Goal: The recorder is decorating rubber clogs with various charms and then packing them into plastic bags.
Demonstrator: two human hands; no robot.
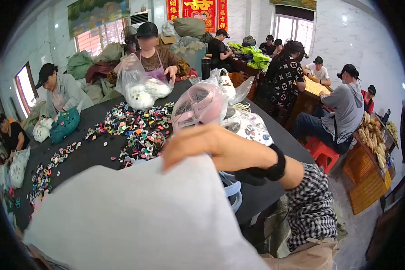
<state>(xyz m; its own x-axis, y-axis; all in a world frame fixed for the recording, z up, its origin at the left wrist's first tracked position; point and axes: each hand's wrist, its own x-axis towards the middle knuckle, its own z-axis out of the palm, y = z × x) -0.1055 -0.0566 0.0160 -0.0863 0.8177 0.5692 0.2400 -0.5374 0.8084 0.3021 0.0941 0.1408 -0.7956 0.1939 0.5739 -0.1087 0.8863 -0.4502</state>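
My right hand (202,145) has its fingers closed on the upper edge of a large white sheet (139,216), whose material I cannot make out. The sheet is spread across the lower front of the view and covers the near part of the dark table (94,155). My left hand does not show. Just past my right hand lie pink shoes in a clear plastic bag (202,105) and a white clog with small charms (252,126). Light-blue bands (233,191) show under my right forearm. A heap of small colourful shoe charms (141,128) lies beyond the sheet.
Across the table a person (150,58) handles white shoes in a clear bag (144,92). At the left another person (60,90) has a teal clog (65,126). More charms (42,180) lie at the left. Several people sit at tables behind, near a red stool (321,153).
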